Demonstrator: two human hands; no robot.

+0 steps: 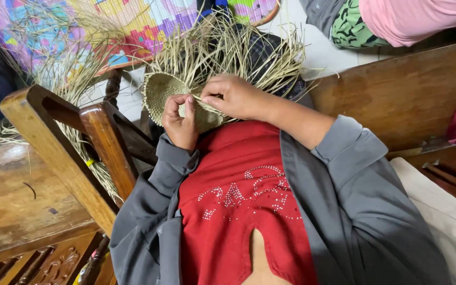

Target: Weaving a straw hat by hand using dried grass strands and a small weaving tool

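straw disc (163, 94), half woven, sits against the lap with loose strands (228, 50) fanning out above. left hand (180, 121) pinches its rim; right hand (236, 96) fingers closed narrow on a strand. keep tension even, tuck each strand flat.
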